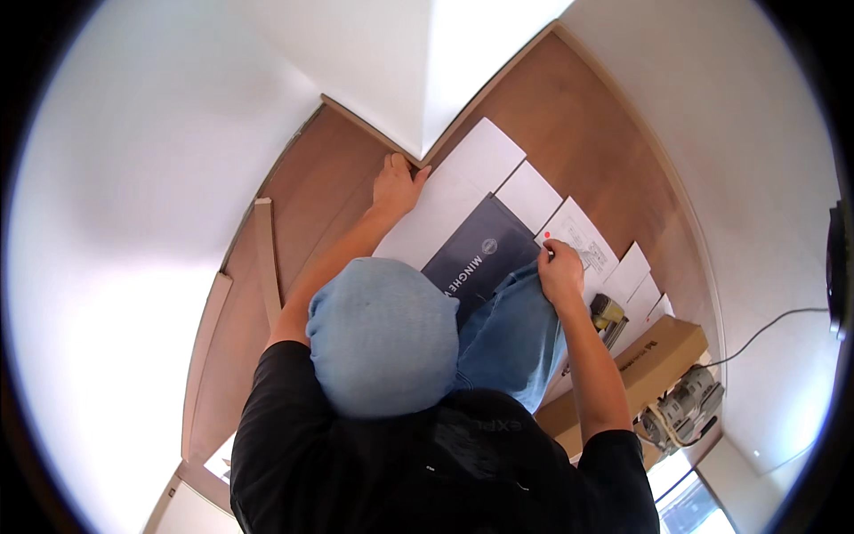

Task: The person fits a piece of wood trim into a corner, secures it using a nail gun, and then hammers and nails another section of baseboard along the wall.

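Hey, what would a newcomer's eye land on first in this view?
Probably the bright white wall corner jutting in at top centre, with the left hand at the skirting board along its foot. Next, perhaps, the dark grey sheet near the centre, lying over white sheets, with the right hand by its right corner.

From my head, 1 fisheye camera looks steeply down: my black shirt (pixel 400 463) nearest, my left hand (pixel 398 189) and right hand (pixel 562 274) farther, the floor (pixel 574 111) beyond, walls (pixel 147 187) curving around.
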Demonstrator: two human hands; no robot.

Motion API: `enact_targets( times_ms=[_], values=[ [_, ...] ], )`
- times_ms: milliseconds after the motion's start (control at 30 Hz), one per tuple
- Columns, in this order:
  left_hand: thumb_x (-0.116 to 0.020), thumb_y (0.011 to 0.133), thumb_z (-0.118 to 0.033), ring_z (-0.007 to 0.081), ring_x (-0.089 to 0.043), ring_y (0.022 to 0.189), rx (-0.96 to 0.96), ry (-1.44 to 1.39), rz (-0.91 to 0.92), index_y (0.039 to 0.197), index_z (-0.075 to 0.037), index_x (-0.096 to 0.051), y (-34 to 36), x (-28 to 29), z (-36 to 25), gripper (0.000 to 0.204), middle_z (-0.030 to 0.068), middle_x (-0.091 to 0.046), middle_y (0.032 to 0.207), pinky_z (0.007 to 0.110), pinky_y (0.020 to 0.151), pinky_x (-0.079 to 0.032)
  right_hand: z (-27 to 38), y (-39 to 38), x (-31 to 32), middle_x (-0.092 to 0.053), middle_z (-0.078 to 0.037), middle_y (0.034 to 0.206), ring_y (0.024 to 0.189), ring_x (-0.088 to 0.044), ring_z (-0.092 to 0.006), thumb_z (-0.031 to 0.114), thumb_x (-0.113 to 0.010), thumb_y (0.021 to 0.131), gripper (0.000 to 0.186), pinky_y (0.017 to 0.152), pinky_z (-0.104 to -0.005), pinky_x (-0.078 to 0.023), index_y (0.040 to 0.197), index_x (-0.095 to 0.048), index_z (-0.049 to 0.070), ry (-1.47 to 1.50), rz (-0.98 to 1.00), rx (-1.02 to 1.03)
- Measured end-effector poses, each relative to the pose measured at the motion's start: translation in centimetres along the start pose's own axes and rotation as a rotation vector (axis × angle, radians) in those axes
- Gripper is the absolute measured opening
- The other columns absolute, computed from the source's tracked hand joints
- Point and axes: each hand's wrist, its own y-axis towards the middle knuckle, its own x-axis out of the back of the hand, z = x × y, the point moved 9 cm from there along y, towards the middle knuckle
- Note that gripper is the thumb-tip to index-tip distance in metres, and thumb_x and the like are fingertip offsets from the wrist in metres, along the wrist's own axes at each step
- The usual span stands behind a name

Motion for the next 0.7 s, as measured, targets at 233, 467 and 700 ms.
enact_targets(
  times_ms=[233,467,700],
  values=[
    [-0.067,0.099,-0.046,0.0427,-0.067,0.100,-0.013,0.095,-0.085,0.110,-0.001,-0.050,-0.3,-0.8,0.1,0.049,0.0207,-0.058,0.115,0.057,0.081,-0.054,0.1,0.7,-0.4,-0.076,-0.016,0.110,0.107,-0.069,-0.0362,0.025,-0.064,0.095,0.026,0.098,-0.0473,-0.053,0.110,-0.078,0.009,-0.053,0.038,0.004],
    [-0.067,0.100,-0.045,0.0408,-0.068,0.099,-0.052,0.148,-0.086,0.109,-0.002,-0.051,-0.5,-0.5,-0.4,0.047,0.0198,-0.058,0.113,0.055,0.082,-0.055,0.2,0.8,-0.4,-0.076,-0.015,0.110,0.107,-0.069,-0.0368,0.025,-0.063,0.095,0.027,0.098,-0.0475,-0.053,0.110,-0.078,0.008,-0.082,0.040,0.020],
    [-0.067,0.100,-0.035,0.0379,-0.070,0.097,-0.220,0.074,-0.058,0.118,-0.009,-0.058,-0.8,2.8,1.5,0.033,0.0144,-0.060,0.123,0.052,0.081,-0.059,0.7,0.7,-0.9,-0.074,-0.018,0.120,0.111,-0.069,-0.0375,0.025,-0.063,0.095,0.030,0.100,-0.0468,-0.053,0.116,-0.076,0.008,-0.100,0.064,-0.011]
  ],
)
